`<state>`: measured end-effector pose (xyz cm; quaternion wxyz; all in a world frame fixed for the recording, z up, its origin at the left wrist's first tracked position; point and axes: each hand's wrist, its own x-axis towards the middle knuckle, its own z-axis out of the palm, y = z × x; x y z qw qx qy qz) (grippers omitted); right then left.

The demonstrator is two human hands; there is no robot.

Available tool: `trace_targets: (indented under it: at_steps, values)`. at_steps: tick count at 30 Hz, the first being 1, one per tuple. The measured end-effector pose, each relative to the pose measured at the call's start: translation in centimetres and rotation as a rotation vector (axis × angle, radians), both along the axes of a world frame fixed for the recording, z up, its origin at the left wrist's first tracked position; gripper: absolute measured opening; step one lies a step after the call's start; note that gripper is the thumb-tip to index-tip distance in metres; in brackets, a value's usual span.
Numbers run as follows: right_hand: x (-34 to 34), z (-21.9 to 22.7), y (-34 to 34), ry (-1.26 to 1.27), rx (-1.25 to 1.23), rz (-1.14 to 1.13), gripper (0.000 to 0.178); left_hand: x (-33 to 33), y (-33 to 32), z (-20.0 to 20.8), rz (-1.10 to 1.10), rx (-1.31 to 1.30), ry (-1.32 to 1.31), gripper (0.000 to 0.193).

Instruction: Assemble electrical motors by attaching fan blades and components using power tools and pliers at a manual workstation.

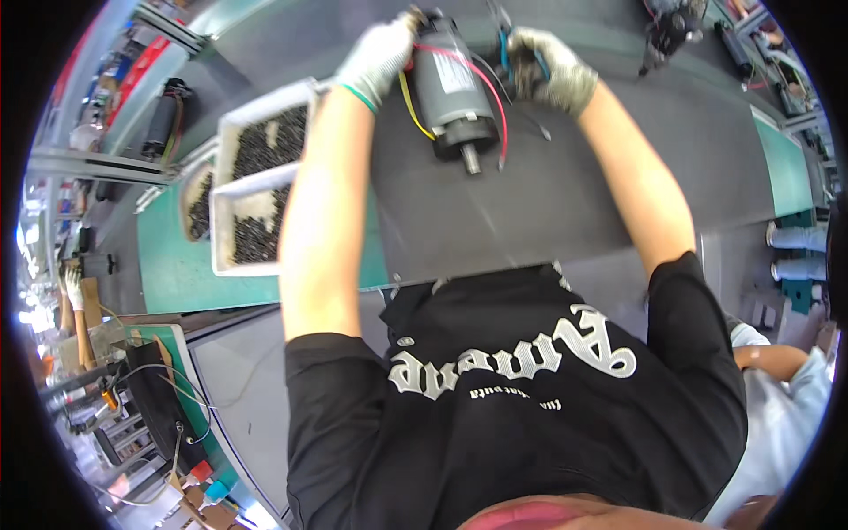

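Note:
A dark grey cylindrical electric motor (446, 93) lies on the dark work surface, its shaft toward me. A red and a yellow wire run along its sides. My left hand (380, 64), in a white glove, is closed on the motor's far left end; its fingertips are partly hidden. My right hand (555, 72), also gloved, is wrapped round blue-handled pliers (504, 49) just right of the motor. The jaws point away from me, and their tips are blurred. A thin dark cable (530, 119) trails below the right hand.
Left of my left forearm, white bins (223, 208) of small black parts stand on a green mat (172, 274). Another motor (162, 124) lies at the far left. A dark machine part (671, 35) is at the far right. People are nearby on both sides.

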<state>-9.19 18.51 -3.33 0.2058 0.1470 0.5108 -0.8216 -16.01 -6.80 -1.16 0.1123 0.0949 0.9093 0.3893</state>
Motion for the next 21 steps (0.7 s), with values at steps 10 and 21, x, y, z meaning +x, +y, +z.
trace_targets:
  at_steps: [10,21]
  values:
    - [5.0,1.5,-2.1,0.339,-0.223,-0.109,0.021,6.1,1.2,4.3,0.042,0.642,0.137,0.068]
    - [9.1,13.5,2.8,1.782,0.983,0.222,0.046,15.3,1.7,6.3,-0.354,0.75,0.576,0.092]
